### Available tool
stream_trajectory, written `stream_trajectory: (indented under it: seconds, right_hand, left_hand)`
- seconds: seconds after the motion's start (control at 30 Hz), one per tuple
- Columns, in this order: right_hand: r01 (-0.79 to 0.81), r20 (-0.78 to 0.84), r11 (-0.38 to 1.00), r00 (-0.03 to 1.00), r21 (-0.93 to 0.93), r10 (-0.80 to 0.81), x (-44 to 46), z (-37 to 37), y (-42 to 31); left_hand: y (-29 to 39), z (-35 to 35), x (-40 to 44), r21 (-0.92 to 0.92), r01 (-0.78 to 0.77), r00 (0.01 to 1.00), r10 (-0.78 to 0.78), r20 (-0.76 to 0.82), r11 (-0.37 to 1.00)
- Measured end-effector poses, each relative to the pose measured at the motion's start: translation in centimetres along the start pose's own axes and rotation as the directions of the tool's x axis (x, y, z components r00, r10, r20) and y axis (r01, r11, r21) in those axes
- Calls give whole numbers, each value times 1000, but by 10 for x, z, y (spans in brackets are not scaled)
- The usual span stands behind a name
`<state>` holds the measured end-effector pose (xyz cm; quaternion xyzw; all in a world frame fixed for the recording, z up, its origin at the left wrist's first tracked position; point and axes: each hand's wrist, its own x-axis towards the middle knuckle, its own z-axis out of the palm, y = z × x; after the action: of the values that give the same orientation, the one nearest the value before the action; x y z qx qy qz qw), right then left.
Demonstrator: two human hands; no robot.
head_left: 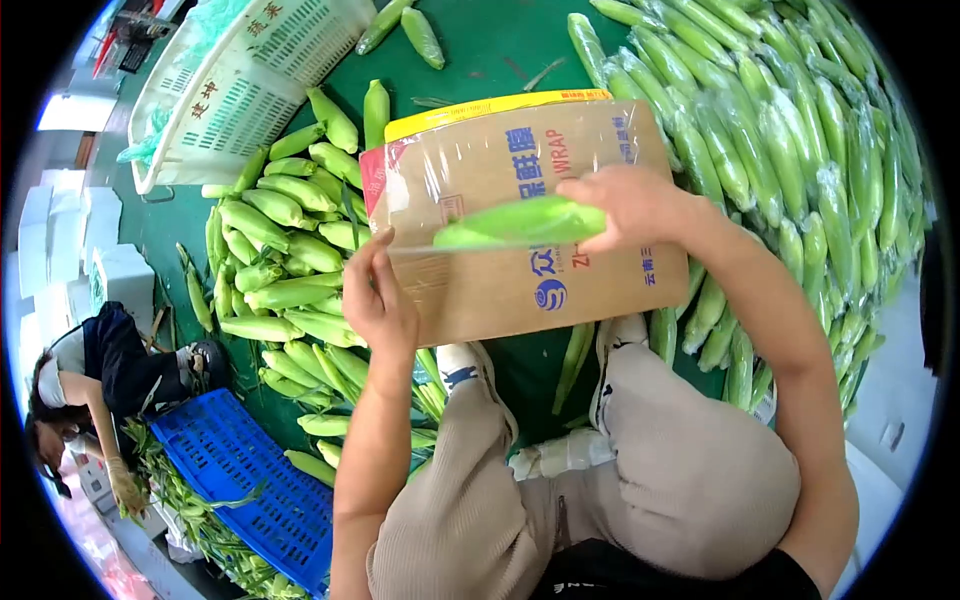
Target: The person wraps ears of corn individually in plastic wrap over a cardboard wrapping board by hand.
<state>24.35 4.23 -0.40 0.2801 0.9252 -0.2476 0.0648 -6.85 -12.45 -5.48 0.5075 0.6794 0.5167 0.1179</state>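
Observation:
My right hand (635,208) grips one end of a green ear of corn (520,222), held level above a cardboard box (470,300). The box lies across in front of my knees and has blue printing and a yellow strip along its far edge. At the box's left edge, my left hand (382,300) has its fingertips pinched together on what looks like the edge of clear cling film (420,248). That film runs in a thin line from those fingertips towards the corn. Part of the corn's right end is hidden by my right fingers.
Unwrapped corn (290,240) is heaped on the left; film-wrapped corn (780,130) is piled high on the right. A white crate (250,90) stands at the back left, a blue crate (245,480) at the lower left. Another person (110,390) bends over husks (190,510).

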Motion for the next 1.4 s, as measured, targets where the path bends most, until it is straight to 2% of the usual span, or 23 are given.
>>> stream_trajectory:
  seconds: [0.07,0.13,0.2,0.23,0.3,0.33,0.37,0.4,0.43,0.47,0.5,0.53,0.6,0.7,0.87,0.9,0.97,1.07,1.1,1.2,1.27,1.37,1.4]
  right_hand:
    - [119,-70,991,991,63,-114,-10,27,-7]
    - [158,-53,986,986,59,-155,-8,42,-30]
    - [128,-279,989,950,-76,-144,-5,45,-37]
    - [73,-380,989,918,-127,-116,-3,42,-38]
    - [-66,-511,990,860,-124,-6,8,42,-35]
    - [-22,-608,990,791,-138,-67,16,41,-28]
    - [-50,-541,993,841,-110,-18,22,33,-26]
    - [-8,-539,930,817,-366,-206,33,39,-6]
    - [7,-409,951,902,-311,-140,43,25,-4]
    - [-68,-323,976,946,-206,-2,51,6,-21]
    - [-63,-356,964,934,-257,-34,65,16,-5]
    - [-84,-398,948,916,-306,-47,81,24,13]
    - [-226,-271,973,940,-44,206,112,2,5]
    - [-157,-431,987,889,28,154,107,22,24]
    - [-4,-202,914,975,405,94,55,5,2]
    - [-16,-141,892,986,452,90,49,8,11]
    - [-135,55,867,991,479,125,49,11,34]
    - [-111,24,896,994,430,111,64,25,71]
    - [1,-140,948,989,318,46,76,14,42]
    - [110,-171,993,978,-45,-116,88,15,-7]
    - [130,-69,956,986,-261,-152,86,33,-13]
    - [97,-33,975,994,-201,-106,79,29,-32]
    - [129,-72,968,986,-214,-148,79,33,-24]
  left_hand:
    - [25,13,-15,-130,-96,995,96,-6,987]
    - [35,29,-34,31,-142,846,105,522,989]
    - [51,41,-28,214,-581,724,378,577,785]
    - [45,47,-22,224,-485,750,271,603,845]
    - [55,63,19,368,-571,730,249,636,734]
    - [47,77,40,381,-554,762,267,590,740]
    - [38,91,71,418,-543,798,292,527,729]
    - [37,97,104,459,-565,814,374,444,686]
    - [34,101,130,480,-553,833,450,321,681]
    - [40,104,140,451,-515,857,457,240,729]
    - [46,106,140,245,-425,905,399,148,871]
    - [49,105,133,79,-333,933,316,174,939]
    - [56,94,103,206,-438,883,376,282,875]
    - [39,90,82,212,-608,761,485,431,765]
    - [42,85,49,406,-750,660,634,404,522]
    - [43,91,45,403,-713,701,595,392,574]
    - [50,93,43,302,-624,673,299,676,721]
    - [72,73,51,272,-471,474,-19,880,839]
    - [76,68,53,277,-431,403,-91,911,859]
    - [76,67,55,117,-453,342,51,938,884]
    - [66,67,46,122,-422,255,-12,967,898]
    - [78,54,25,48,-316,74,-26,997,947]
    - [80,50,12,61,-300,-67,-85,994,952]
